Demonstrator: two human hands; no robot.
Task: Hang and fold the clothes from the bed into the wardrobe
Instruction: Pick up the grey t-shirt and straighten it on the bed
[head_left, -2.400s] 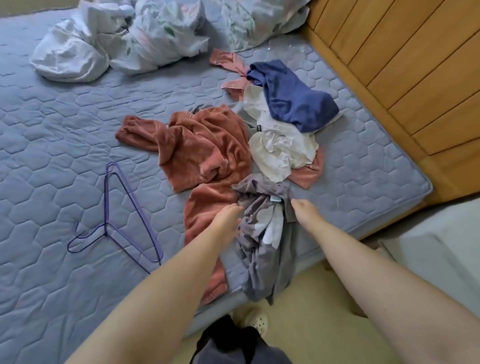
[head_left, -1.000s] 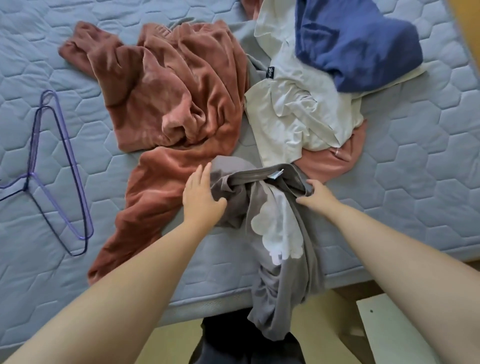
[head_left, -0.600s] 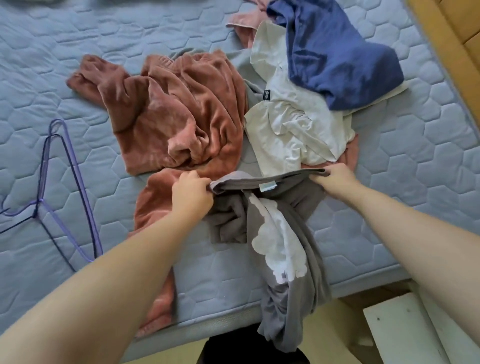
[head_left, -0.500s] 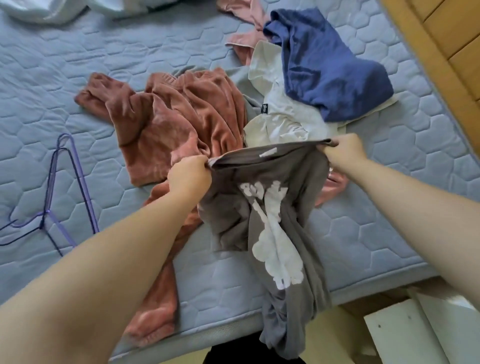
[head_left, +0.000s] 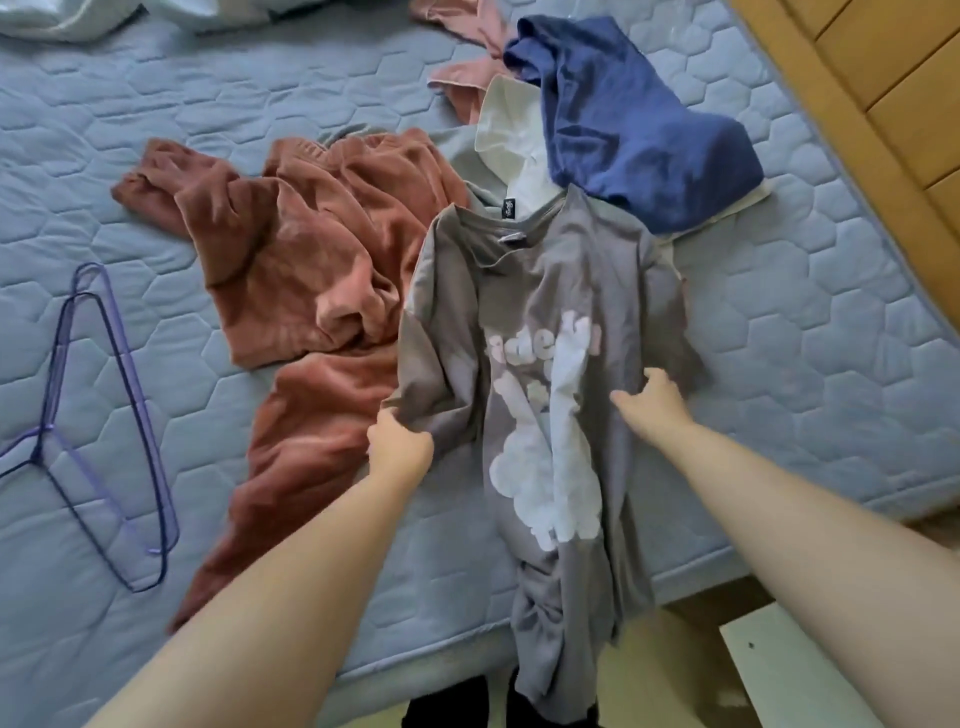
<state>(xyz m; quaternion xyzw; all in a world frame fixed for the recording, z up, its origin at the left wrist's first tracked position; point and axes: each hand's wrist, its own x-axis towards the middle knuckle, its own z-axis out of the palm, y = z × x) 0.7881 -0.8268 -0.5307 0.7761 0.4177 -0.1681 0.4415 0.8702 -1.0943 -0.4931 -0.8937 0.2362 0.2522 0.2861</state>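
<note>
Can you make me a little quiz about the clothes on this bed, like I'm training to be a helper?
1. True or false: the hem of the grey T-shirt hangs past the edge of the bed.
2. What lies on top of the white garment? A) the blue garment B) a pillow C) a sock
3. Fill in the blank: the left hand grips the T-shirt, and the wire hangers further left are ___ in colour.

Key: 1 true; 2 A; 3 purple.
</note>
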